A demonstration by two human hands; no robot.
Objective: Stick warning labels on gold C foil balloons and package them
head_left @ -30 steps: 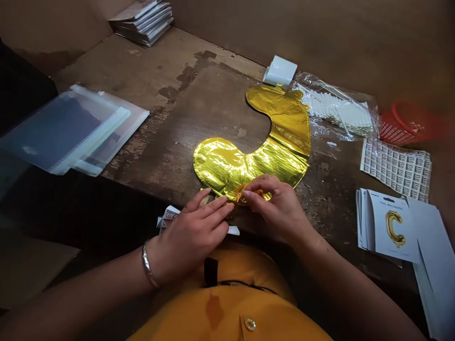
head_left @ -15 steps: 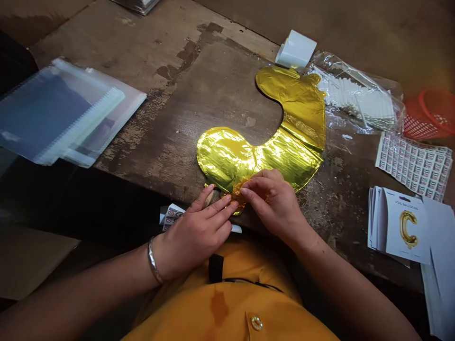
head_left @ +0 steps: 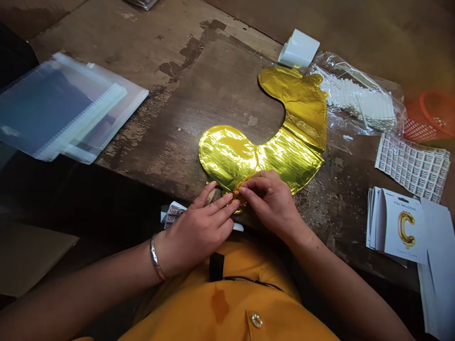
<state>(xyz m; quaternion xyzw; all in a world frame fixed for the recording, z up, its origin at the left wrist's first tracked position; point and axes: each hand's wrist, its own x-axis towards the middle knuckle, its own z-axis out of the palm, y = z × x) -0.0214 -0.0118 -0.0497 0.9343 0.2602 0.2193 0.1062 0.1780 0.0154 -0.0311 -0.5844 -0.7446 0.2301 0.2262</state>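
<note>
A flat gold foil balloon [head_left: 270, 142] shaped like a C lies on the worn wooden table [head_left: 199, 85]. Its small neck tab sits at the table's near edge. My left hand [head_left: 199, 227], with a metal bangle on the wrist, presses its fingertips on that tab. My right hand [head_left: 272, 201] pinches the same crumpled tab from the right, fingers closed on the foil. The tab itself is mostly hidden under my fingers.
A stack of clear plastic sleeves [head_left: 64, 113] lies at the left. At the right are a bag of white straws [head_left: 359, 99], a white box [head_left: 298, 49], a red basket [head_left: 432, 116], a sticker sheet [head_left: 414, 163] and header cards printed with a gold C [head_left: 401, 229]. Small labels [head_left: 174, 214] lie below the table edge.
The camera has tilted down and closer, so the far stack of packets left the view. Both hands stay on the balloon's neck tab, fingers shifting slightly.
</note>
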